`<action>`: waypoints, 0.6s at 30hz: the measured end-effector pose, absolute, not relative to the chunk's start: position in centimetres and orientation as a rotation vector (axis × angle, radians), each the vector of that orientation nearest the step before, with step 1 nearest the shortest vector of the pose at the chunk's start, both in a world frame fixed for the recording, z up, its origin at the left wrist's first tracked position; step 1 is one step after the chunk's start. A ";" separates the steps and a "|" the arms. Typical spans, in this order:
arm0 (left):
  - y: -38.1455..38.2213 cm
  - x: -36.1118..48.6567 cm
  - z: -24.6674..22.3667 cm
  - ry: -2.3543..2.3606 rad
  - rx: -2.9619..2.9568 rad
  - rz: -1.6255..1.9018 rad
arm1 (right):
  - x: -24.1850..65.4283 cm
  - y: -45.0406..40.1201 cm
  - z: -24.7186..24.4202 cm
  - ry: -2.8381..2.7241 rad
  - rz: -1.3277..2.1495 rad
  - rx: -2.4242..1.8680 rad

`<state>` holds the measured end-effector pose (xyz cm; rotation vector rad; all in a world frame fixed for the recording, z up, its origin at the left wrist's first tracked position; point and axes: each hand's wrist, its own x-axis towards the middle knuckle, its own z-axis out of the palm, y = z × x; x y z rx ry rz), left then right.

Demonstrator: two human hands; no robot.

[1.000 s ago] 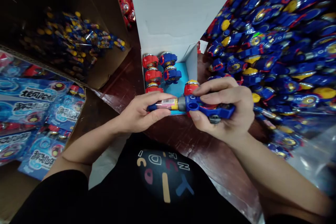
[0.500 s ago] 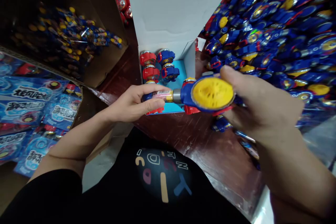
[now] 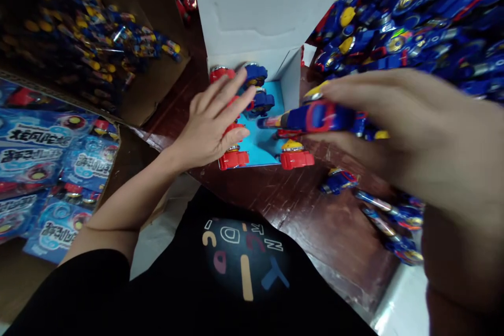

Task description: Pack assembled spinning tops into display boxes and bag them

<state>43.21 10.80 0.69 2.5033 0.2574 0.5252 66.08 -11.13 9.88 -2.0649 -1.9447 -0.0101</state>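
Observation:
My left hand (image 3: 210, 123) is over the left side of an open white box (image 3: 290, 81), fingers spread, touching or just above the red toys there. My right hand (image 3: 401, 121), blurred, grips a blue toy with a yellow disc and a tube-shaped handle (image 3: 321, 117). That handle points left over the box's blue floor (image 3: 260, 149). Inside the box, blue toys (image 3: 260, 102) stand beside the red ones on the left. Another red toy (image 3: 297, 159) with a yellow top sits at the front right corner.
A big heap of blue toys (image 3: 409, 26) lies to the right. On the left, a brown carton (image 3: 157, 94) holds small yellow-capped tubes (image 3: 110, 37), with blue printed packs (image 3: 39, 142) nearer me. Several loose blue toys (image 3: 394, 220) rest on the dark red table (image 3: 315, 220).
My left hand has let go of the toy's tube and moved up over the box's left row, fingers spreading. My right hand has turned the toy on edge, its tube now over the box.

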 end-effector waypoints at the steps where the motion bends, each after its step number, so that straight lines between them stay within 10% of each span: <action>1: 11.0 43.3 -0.2 0.258 2.528 0.470 | 66.0 -10.6 9.0 -2.008 -0.016 -2.054; 12: 10.9 43.6 -2.6 0.272 2.560 0.365 | 64.6 -6.4 5.7 -2.565 -0.095 -1.872; 18: 20.2 41.8 -5.3 1.040 2.418 0.919 | 64.1 -3.4 3.9 -2.534 0.025 -1.961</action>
